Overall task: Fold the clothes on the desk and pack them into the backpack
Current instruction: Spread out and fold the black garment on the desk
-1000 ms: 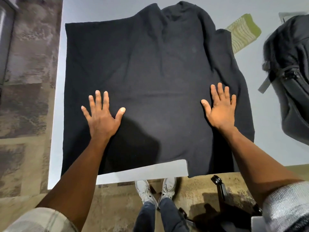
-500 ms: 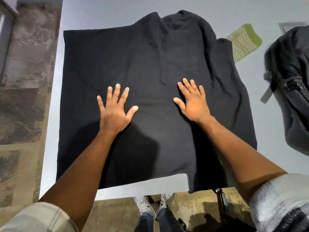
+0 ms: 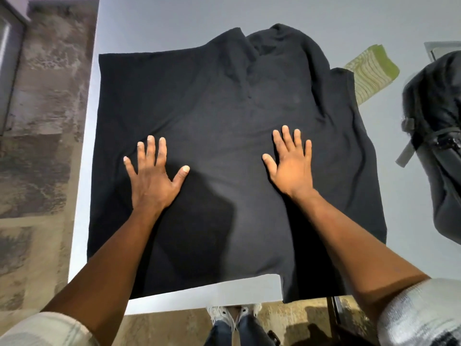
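A large black garment (image 3: 219, 108) lies spread flat over most of the white desk (image 3: 159, 23), its near right corner hanging over the front edge. My left hand (image 3: 153, 178) presses flat on its left-centre part, fingers spread. My right hand (image 3: 290, 166) lies flat on the right-centre part, fingers straight. Wrinkles bunch near the far middle and along the right side. A dark backpack (image 3: 441, 136) sits at the desk's right edge, partly cut off by the frame.
A folded green-and-cream striped cloth (image 3: 371, 71) lies past the garment's far right corner, beside the backpack. Patterned carpet (image 3: 42, 136) runs along the desk's left side. My legs and white shoes (image 3: 232, 318) show below the front edge.
Both hands came together toward the garment's middle, then slid apart again, staying flat on the cloth. The view tilted slightly down.
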The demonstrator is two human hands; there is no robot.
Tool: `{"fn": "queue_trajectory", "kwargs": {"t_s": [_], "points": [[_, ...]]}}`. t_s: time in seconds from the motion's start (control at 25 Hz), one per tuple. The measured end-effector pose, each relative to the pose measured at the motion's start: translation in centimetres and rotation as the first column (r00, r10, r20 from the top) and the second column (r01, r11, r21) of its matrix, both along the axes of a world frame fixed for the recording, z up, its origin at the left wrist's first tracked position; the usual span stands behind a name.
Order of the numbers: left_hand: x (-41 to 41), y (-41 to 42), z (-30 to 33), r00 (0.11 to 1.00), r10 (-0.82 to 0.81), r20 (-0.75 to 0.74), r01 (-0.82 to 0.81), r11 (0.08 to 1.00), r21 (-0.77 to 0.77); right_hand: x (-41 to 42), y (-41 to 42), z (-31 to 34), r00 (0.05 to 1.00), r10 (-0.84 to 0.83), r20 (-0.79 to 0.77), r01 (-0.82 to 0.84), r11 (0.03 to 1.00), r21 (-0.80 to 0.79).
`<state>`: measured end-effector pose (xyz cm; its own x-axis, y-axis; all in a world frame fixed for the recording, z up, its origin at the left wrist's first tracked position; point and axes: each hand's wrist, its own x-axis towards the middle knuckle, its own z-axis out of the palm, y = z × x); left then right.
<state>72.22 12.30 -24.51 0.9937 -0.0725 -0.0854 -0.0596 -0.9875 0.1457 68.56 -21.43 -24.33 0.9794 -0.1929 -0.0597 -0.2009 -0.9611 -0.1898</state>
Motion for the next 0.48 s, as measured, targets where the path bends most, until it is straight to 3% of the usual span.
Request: {"fn": "queue_trajectory", "kwargs": {"t_s": [0.48], "points": [[0.08,-0.14,0.60,1.000,-0.005,-0.013,0.005,1.000,-0.008,-0.19,1.24,-0.05,0.998,-0.058,-0.027,0.057,0.996,-0.063]]}}
